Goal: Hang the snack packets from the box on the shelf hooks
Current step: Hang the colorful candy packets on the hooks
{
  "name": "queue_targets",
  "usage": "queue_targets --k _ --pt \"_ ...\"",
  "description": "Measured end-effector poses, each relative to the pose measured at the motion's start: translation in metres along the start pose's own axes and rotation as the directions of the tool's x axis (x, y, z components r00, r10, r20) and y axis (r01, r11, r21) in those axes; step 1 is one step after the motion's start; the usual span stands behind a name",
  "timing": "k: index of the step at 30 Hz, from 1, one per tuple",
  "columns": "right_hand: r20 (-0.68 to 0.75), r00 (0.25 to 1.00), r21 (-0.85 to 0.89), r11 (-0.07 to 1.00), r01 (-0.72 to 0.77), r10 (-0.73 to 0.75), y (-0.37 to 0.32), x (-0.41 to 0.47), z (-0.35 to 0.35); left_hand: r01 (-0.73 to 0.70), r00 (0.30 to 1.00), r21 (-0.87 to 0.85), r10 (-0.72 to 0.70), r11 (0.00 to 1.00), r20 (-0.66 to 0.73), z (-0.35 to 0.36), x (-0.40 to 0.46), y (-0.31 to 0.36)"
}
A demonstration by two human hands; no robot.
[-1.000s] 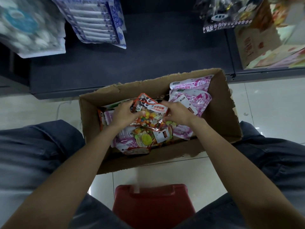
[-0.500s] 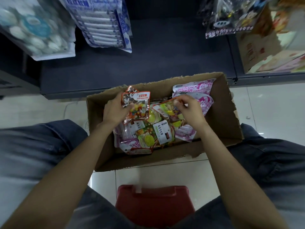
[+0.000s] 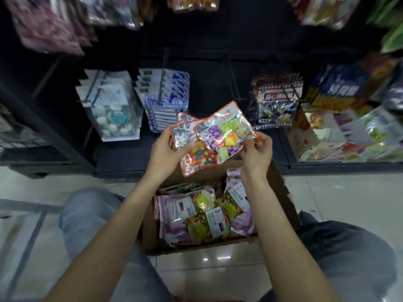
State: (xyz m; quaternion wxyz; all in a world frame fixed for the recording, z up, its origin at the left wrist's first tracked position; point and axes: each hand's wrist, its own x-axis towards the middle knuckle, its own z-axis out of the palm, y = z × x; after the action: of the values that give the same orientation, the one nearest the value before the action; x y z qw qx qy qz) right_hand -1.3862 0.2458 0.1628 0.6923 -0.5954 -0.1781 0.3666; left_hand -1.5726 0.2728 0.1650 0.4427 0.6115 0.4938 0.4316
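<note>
The cardboard box (image 3: 283, 192) stands on the floor between my knees, with several snack packets (image 3: 202, 219) lying in it. Above the box I hold a small fan of orange-edged clear candy packets. My left hand (image 3: 165, 151) grips the jelly-bean packets (image 3: 197, 155) from the left. My right hand (image 3: 258, 149) pinches the right edge of the front packet (image 3: 226, 134), which holds purple, green and yellow sweets. Two bare shelf hooks (image 3: 232, 79) jut from the dark back panel above the packets.
White and blue packets (image 3: 165, 101) and a pale packet stack (image 3: 111, 107) hang at the left. A dark toy-print packet (image 3: 275, 101) hangs at the right, beside open cartons (image 3: 327, 136). More packets hang blurred along the top. Tiled floor lies around the box.
Both hands have lifted the orange-edged packets out of the box and up toward the shelf. My head has tilted up, so the hooks and hanging goods have come into view.
</note>
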Motion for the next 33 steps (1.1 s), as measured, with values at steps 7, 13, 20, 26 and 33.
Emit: queue_targets --k 7,13,20,26,33 --pt "0.382 0.891 -0.26 0.896 0.36 -0.247 -0.045 -0.017 0.025 -0.084 0.978 0.132 0.107 0.988 -0.181 -0.033 0.028 0.053" --pt "0.696 0.595 -0.338 0.548 0.765 -0.401 -0.11 0.001 0.06 -0.231 0.937 0.356 0.305 0.905 -0.168 -0.061 0.066 0.1" --pt "0.636 0.561 -0.309 0.492 0.814 -0.529 -0.15 0.034 0.105 -0.335 0.851 0.576 0.502 0.745 -0.154 -0.075 0.104 0.137" --pt "0.588 0.536 -0.245 0.499 0.831 -0.606 -0.167 0.054 0.145 -0.423 0.784 0.834 0.604 0.355 0.141 -0.091 0.133 0.135" --pt "0.598 0.56 -0.236 0.543 0.806 -0.573 -0.159 0.074 0.172 -0.371 0.833 0.884 0.523 0.284 0.181 -0.098 0.16 0.139"
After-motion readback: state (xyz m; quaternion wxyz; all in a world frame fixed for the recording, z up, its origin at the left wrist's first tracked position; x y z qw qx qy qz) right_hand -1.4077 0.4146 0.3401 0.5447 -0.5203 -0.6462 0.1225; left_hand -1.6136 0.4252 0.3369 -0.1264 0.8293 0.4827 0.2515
